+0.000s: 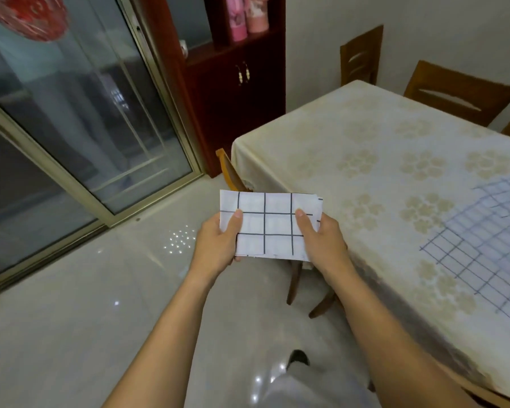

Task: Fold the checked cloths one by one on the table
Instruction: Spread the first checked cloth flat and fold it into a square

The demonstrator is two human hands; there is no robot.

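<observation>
**Checked cloth (265, 225) folded small, held off the bench's left edge**

The folded cloth is in the middle of the frame, in the air above the floor. It is just left of the bench (380, 136) and does not rest on it. The left grip (218, 242) clasps its left edge and the right grip (321, 240) its right edge, each with a thumb on top and fingers underneath. Pinching both sides likely keeps the layers stacked, since the edges fan slightly at the upper right corner. The fold looks finished, so setting it down seems the step in hand.

A second checked cloth (489, 245) lies spread flat on the bench at the right of the frame, partly cut off. It is probably the next one to fold.

No writing can be read. The cloths bear only dark grid lines, and the bench cover a pale flower pattern. The pink flasks (248, 16) at the top centre carry a print too blurred to make out.
</observation>
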